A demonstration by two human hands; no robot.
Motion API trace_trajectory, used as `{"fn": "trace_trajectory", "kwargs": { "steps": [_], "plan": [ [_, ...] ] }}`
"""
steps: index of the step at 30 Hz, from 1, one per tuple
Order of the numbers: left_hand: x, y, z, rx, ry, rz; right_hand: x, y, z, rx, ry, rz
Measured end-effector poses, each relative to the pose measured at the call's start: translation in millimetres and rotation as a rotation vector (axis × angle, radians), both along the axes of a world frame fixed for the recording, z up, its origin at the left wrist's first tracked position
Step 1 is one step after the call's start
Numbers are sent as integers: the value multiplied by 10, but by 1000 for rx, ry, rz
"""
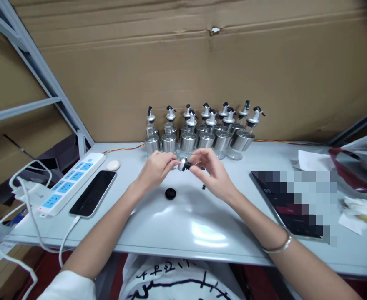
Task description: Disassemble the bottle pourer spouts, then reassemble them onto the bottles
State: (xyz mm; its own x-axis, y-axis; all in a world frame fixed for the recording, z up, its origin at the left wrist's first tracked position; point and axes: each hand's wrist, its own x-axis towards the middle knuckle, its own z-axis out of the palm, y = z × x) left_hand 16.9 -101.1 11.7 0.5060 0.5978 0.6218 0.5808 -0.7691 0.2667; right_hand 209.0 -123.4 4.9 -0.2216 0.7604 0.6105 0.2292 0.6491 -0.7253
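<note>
Between my two hands is a pour spout [184,164], silver with a black ribbed plug. My left hand [158,167] is closed around its silver end. The fingers of my right hand [211,173] pinch the black plug end. On the table below lies a round black cap [170,193]. A small black piece [204,186] sits by my right fingers, partly hidden. Beyond my hands stand several steel-and-glass oil bottles [188,141] fitted with similar silver spouts and black flip lids.
At left are a white power strip [54,201], a phone [93,193] with its charging cable, and a round white object [113,165]. A dark tablet, partly blurred [283,204], lies at right near crumpled tissue [360,207]. Cardboard [183,71] walls the back.
</note>
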Motion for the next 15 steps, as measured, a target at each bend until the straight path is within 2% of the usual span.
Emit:
{"fn": "trace_trajectory", "kwargs": {
  "steps": [3, 5, 6, 9, 15],
  "plan": [
    [30, -36, -15, 361, 55, -18, -32, -24, 27, -461, 199, 215],
    [13, -32, -17, 483, 82, 1, -64, -53, 41, -650, 291, 316],
    [-4, -21, -15, 508, 101, 18, -80, -68, 45, -690, 335, 337],
    [-54, 26, -1, 458, 144, 58, -115, -97, 35, -619, 379, 279],
    [2, 19, 23, 45, 166, 92, -100, -66, -50, -326, 178, 5]
  ]
}}
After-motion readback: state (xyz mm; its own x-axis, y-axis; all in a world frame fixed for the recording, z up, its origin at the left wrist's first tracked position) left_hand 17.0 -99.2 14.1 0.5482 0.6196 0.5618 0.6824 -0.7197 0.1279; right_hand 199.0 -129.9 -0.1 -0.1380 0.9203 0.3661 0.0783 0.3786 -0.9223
